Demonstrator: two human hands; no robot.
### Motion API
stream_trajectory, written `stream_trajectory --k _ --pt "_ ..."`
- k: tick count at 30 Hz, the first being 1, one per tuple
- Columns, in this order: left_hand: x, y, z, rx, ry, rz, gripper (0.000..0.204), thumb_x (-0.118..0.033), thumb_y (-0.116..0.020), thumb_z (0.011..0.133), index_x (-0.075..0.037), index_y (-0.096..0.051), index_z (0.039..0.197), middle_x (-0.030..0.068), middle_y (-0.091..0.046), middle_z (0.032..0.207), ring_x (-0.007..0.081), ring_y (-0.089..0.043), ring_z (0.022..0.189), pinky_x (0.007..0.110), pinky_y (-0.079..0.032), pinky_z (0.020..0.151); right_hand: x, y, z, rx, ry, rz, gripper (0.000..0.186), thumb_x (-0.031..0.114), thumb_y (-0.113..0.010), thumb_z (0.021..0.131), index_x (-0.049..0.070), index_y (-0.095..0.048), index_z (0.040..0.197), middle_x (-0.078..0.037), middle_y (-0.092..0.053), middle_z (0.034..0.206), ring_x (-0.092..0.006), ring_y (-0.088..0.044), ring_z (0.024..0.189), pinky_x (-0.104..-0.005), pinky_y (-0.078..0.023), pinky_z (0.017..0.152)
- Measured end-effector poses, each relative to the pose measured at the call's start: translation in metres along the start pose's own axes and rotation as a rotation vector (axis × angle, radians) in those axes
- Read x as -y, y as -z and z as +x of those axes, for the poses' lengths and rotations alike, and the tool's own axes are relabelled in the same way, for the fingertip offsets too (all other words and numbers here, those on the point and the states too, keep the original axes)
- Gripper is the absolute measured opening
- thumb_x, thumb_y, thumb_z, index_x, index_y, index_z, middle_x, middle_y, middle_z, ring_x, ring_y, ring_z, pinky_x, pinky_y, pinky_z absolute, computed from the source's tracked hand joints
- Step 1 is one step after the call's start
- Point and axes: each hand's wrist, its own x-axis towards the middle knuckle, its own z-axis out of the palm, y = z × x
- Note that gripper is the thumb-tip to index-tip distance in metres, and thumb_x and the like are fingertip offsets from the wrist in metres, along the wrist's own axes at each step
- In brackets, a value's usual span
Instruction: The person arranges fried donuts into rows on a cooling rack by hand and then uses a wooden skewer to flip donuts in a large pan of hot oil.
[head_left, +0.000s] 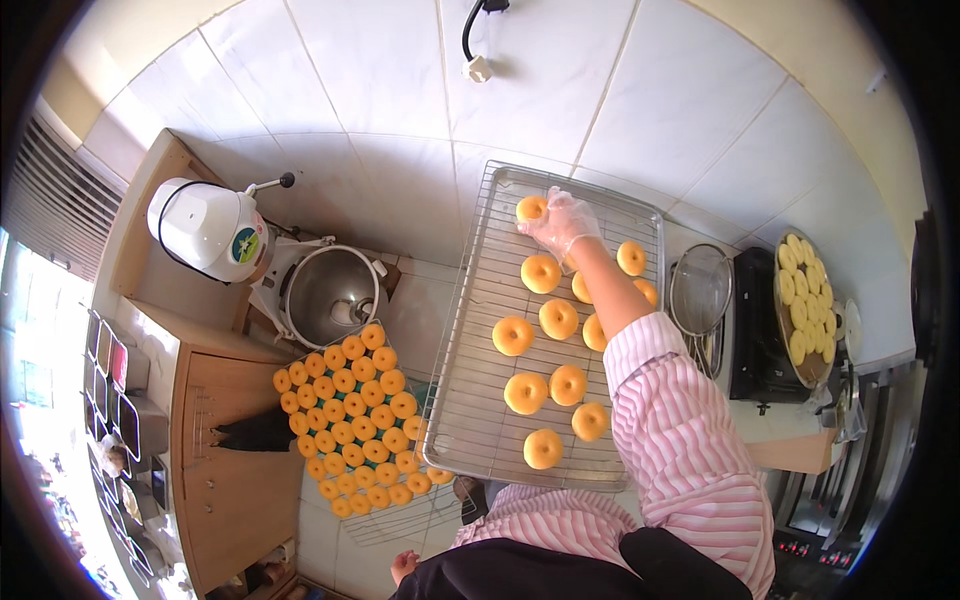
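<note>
My right hand, in a clear plastic glove, reaches across to the far end of a wire rack lying on a metal tray. Its fingers close on the edge of a golden doughnut. Several more ring doughnuts sit spaced out on the rack, some partly hidden by my right forearm. My left hand hangs low near the bottom edge, beside my dark apron. Only part of it shows; its fingers look loosely bent and slightly apart, with nothing seen in them.
Left of the tray, a lower rack holds tightly packed doughnuts. Behind it stands a white stand mixer with a steel bowl. On the right are a round sieve, a black appliance and a tray of pale dough rings.
</note>
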Motion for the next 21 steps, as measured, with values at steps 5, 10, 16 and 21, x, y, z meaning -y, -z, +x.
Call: stream_trajectory --k 5,10,16,21 --pt "0.002 -0.003 -0.011 0.045 0.014 -0.175 0.021 -0.01 -0.06 0.084 0.007 -0.059 0.098 0.0096 -0.065 0.077 0.0157 -0.061 0.067 0.028 -0.051 0.062 0.002 -0.012 0.031 0.057 -0.005 -0.075 0.077 0.054 -0.061 0.073 0.001 -0.045 0.127 -0.015 -0.053 0.125 -0.0311 -0.053 0.113 -0.0349 -0.045 0.094" --pt "0.01 -0.012 -0.018 0.036 0.074 -0.099 0.022 -0.01 -0.06 0.085 0.007 -0.059 0.098 0.009 -0.065 0.077 0.0152 -0.061 0.068 0.028 -0.051 0.062 0.003 -0.022 0.046 -0.041 0.078 -0.061 0.072 0.051 -0.06 0.075 0.003 -0.046 0.126 -0.015 -0.054 0.122 -0.03 -0.056 0.109 -0.035 -0.046 0.092" --pt "0.008 -0.007 -0.016 0.042 0.058 -0.066 0.023 -0.011 -0.061 0.085 0.007 -0.058 0.099 0.0082 -0.065 0.077 0.0146 -0.06 0.068 0.028 -0.051 0.062 0.029 -0.035 0.064 -0.071 0.183 -0.036 0.07 0.052 -0.062 0.074 0.008 -0.046 0.127 -0.014 -0.054 0.122 -0.0326 -0.055 0.109 -0.0378 -0.046 0.09" --pt "0.003 -0.01 -0.014 0.02 0.032 -0.003 0.022 -0.013 -0.061 0.085 0.003 -0.06 0.099 0.0076 -0.065 0.077 0.0147 -0.061 0.065 0.028 -0.05 0.058 0.048 -0.033 0.069 -0.067 0.219 -0.032 0.069 0.052 -0.062 0.075 0.008 -0.048 0.125 -0.015 -0.057 0.117 -0.0307 -0.058 0.104 -0.0374 -0.047 0.088"
